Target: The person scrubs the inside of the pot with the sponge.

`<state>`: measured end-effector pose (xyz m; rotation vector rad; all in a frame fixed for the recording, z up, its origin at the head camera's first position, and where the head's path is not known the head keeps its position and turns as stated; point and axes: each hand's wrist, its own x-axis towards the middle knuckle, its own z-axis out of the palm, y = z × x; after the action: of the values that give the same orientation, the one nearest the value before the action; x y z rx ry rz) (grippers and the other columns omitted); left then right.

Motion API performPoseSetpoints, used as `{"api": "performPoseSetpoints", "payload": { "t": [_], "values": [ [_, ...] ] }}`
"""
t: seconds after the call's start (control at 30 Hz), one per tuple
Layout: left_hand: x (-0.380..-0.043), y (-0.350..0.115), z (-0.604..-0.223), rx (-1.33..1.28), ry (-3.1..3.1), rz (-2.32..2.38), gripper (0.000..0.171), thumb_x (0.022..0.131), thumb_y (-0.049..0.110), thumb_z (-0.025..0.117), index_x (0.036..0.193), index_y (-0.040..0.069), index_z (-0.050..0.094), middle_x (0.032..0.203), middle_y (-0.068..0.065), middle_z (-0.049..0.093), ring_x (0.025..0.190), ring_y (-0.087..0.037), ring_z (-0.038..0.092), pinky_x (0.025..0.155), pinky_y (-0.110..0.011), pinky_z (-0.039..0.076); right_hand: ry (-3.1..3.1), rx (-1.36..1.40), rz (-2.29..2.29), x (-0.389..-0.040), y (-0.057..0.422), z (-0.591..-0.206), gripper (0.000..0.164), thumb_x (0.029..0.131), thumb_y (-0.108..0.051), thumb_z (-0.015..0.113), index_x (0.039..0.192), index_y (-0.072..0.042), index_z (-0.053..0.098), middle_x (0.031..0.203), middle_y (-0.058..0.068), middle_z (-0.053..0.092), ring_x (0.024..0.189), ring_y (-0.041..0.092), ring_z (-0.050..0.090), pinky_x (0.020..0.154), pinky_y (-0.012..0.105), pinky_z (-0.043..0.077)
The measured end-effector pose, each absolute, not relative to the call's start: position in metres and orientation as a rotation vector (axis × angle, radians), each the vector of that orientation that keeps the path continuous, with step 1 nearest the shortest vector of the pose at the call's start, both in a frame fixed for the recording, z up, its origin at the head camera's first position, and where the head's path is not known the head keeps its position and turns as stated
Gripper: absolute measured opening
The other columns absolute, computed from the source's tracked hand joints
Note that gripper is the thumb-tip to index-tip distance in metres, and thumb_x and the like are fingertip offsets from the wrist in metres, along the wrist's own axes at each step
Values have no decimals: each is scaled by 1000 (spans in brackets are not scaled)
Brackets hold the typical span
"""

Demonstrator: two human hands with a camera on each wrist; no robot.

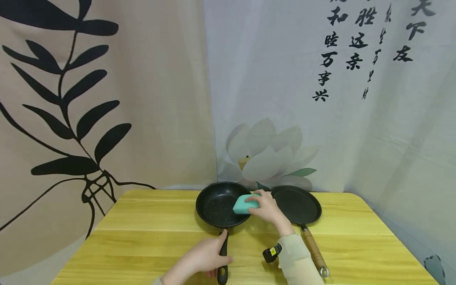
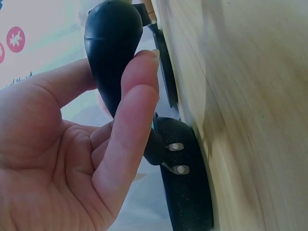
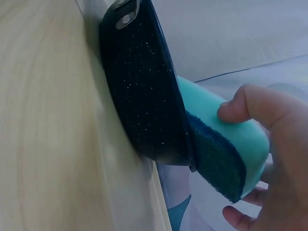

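Observation:
A black speckled frying pan (image 1: 215,204) sits near the table's back edge, its dark handle pointing toward me. My left hand (image 1: 206,255) holds that handle (image 2: 113,43), with thumb and fingers on either side of it in the left wrist view. In my right hand (image 1: 267,208) is a turquoise sponge (image 1: 242,205), gripped between thumb and fingers. The sponge's dark scouring layer (image 3: 219,163) faces the pan and overlaps the right part of its rim. The pan's inside is hidden in the right wrist view, where only its outer wall (image 3: 144,91) shows.
Right of the frying pan lies a flat black pan (image 1: 297,204), its wooden handle (image 1: 313,247) running toward the front beside my right forearm. Both rest on a yellow wooden table (image 1: 149,225). A printed curtain (image 1: 167,99) hangs right behind the table's back edge.

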<state>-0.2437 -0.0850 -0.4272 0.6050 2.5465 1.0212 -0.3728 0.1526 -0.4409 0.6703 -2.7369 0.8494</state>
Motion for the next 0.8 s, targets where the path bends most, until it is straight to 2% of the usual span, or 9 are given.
{"api": "performPoseSetpoints", "payload": {
  "t": [0.2, 0.33, 0.53, 0.8],
  "values": [
    [-244, -86, -428, 593, 2529, 1043, 82, 89, 27, 69, 147, -12, 26, 45, -1, 57, 33, -14, 54, 35, -30, 47, -2778, 713, 841, -372, 151, -439, 30, 86, -23, 66, 115, -21, 72, 139, 18, 47, 128, 44, 36, 97, 66, 28],
    [-246, -87, -426, 586, 2520, 1048, 82, 89, 28, 69, 148, -10, 26, 45, -1, 57, 34, -15, 54, 36, -32, 47, -2797, 744, 870, -371, 149, -437, 30, 86, -24, 65, 115, -21, 73, 138, 19, 48, 126, 44, 39, 99, 69, 24],
    [-245, -87, -424, 579, 2500, 1086, 83, 89, 27, 70, 149, -9, 25, 48, -3, 59, 35, -16, 56, 40, -41, 52, -2795, 789, 899, -366, 146, -432, 28, 87, -23, 64, 113, -18, 74, 136, 20, 50, 124, 43, 42, 98, 71, 23],
    [-245, -88, -426, 579, 2493, 1066, 82, 90, 27, 69, 148, -10, 25, 47, -3, 59, 35, -16, 55, 39, -37, 51, -2838, 852, 790, -367, 140, -428, 28, 83, -23, 64, 109, -18, 76, 129, 14, 55, 117, 38, 50, 89, 63, 35]
  ]
}}
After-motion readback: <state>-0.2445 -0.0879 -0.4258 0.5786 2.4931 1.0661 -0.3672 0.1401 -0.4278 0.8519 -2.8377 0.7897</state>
